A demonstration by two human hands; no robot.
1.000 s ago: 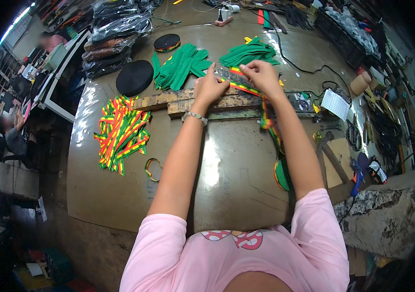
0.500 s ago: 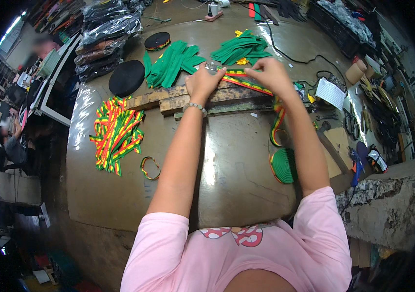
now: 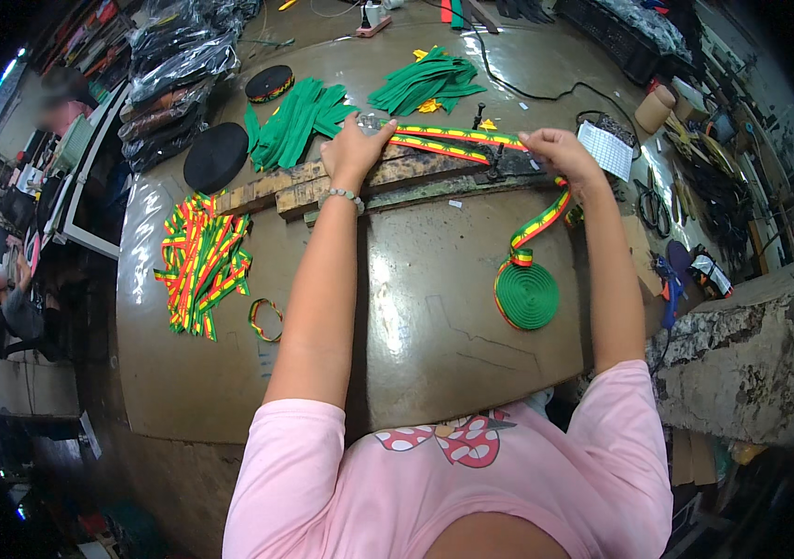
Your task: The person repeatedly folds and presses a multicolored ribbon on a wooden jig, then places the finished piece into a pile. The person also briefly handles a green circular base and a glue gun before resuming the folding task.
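Note:
A red, yellow and green patterned ribbon [image 3: 457, 136] stretches nearly straight between my two hands above the wooden bars [image 3: 299, 197]. At its left end my left hand [image 3: 355, 154] is closed, pressing the ribbon at the bars. A small clear, shiny thing [image 3: 371, 122] shows beside those fingers; its kind is unclear. A second length of ribbon [image 3: 443, 149] slants from the left hand to a dark metal post [image 3: 495, 166]. My right hand [image 3: 560, 156] pinches the upper length. From there the ribbon hangs and twists down to a coiled roll [image 3: 528, 296], its green side facing up.
Cut ribbon strips [image 3: 199, 270] lie piled at left, beside a ribbon loop [image 3: 266, 320]. Green strips [image 3: 299, 123] and more green strips [image 3: 427, 84] lie behind the bars. Black rolls [image 3: 216, 157] sit far left. A black cable [image 3: 546, 96] crosses the back; scissors [image 3: 653, 207] lie right.
My right hand has moved right, away from the left hand, drawing the ribbon out longer and straighter. The left hand keeps its hold. The whole view has shifted slightly.

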